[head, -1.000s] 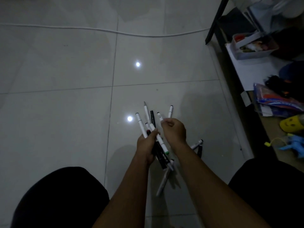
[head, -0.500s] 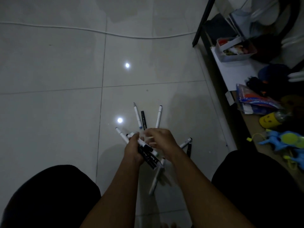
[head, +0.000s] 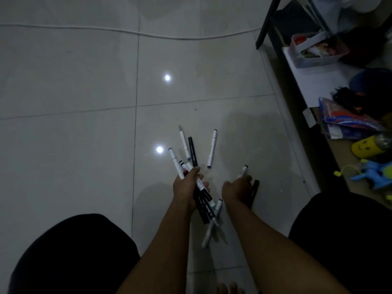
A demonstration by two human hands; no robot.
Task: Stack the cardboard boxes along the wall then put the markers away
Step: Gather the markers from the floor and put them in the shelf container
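Looking down from the head camera, I see my left hand (head: 186, 187) clenched around a bundle of markers (head: 200, 194), white and black barrels fanning out above the fist and sticking out below it toward my lap. My right hand (head: 237, 188) is down at the floor (head: 63, 145) just to the right, its fingers (head: 247, 178) curled over a white marker (head: 244, 170) whose capped end pokes out past the knuckles; whether they have actually closed on it I cannot tell, since the back of the hand hides the grip. A black marker (head: 255, 187) lies touching the right edge of that hand. One loose white marker (head: 212, 148) rests on the tile ahead, between the two hands and apart from both. Another white marker (head: 209, 232) lies on the floor between my forearms, below the bundle. My dark-clad knees frame the bottom corners. A white cable (head: 127, 31) runs across the far tiles. To the right, past a dark furniture leg (head: 266, 22), sit a clear plastic container (head: 314, 49), a yellow smiley-faced toy (head: 367, 146) and a blue toy (head: 373, 172). No cardboard boxes show in this view.
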